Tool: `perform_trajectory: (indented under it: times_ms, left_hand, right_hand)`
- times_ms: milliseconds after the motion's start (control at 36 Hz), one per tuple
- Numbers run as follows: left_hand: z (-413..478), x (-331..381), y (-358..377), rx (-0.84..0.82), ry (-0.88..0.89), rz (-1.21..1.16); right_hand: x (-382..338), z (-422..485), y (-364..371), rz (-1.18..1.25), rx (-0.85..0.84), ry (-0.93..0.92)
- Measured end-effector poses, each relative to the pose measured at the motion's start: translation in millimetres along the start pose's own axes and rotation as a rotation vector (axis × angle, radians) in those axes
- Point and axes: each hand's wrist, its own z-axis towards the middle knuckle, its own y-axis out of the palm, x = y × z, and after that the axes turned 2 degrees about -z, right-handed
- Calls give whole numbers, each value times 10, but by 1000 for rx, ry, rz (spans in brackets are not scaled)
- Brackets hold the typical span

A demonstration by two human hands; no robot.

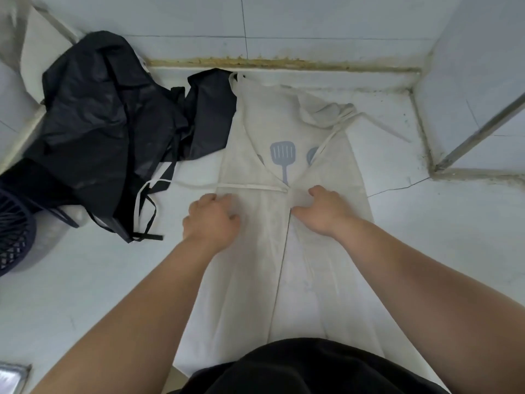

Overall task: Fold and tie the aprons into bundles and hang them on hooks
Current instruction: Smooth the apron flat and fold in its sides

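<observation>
**Two hands flat on a folded cream apron**

Two hands press on the cream apron point(287, 211), which lies lengthwise on the pale surface point(85, 280) with both long sides folded in to meet at a centre seam. Far left of the apron, a dark lattice basket point(12, 237) is cut off by the frame edge. Nearer, still left of the apron, a heap of black aprons point(108, 132) is piled up; how many are in it cannot be told. One black corner touches the cream apron's upper left edge, and black and white ties trail from the heap onto the surface.

On the apron's left flap rests the left hand point(211, 220), fingers point(227, 199) curled down into the cloth; whether they pinch it cannot be told. A white tie point(250, 186) runs across just beyond them. Between the flaps a grey spatula print point(282, 155) shows, and a second print beside it is mostly hidden. The right hand point(324, 209) lies on the right flap, fingers together, thumb at the seam.

Right of the apron the surface is bare up to the tiled wall point(468, 81). The apron's near end is covered by a dark garment point(312, 368).
</observation>
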Motion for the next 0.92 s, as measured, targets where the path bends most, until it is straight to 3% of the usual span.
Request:
perform_trajectory:
  times_ms: [278, 417, 556, 694, 917]
  left_hand:
    - [-40, -191, 354, -138, 12, 125]
    - [-132, -265, 358, 32, -69, 59]
    - [-423, -467, 393, 163, 6, -196]
    - [-757, -634, 458, 254, -22, -449]
    - [-1541, -833, 767, 348, -85, -594]
  right_hand:
    - [118, -179, 305, -194, 45, -110]
    - [222, -268, 354, -206, 59, -121]
    - [262, -461, 470, -118, 283, -100]
    - [199, -732, 676, -21, 187, -127]
    - [261, -1266, 981, -56, 14, -181]
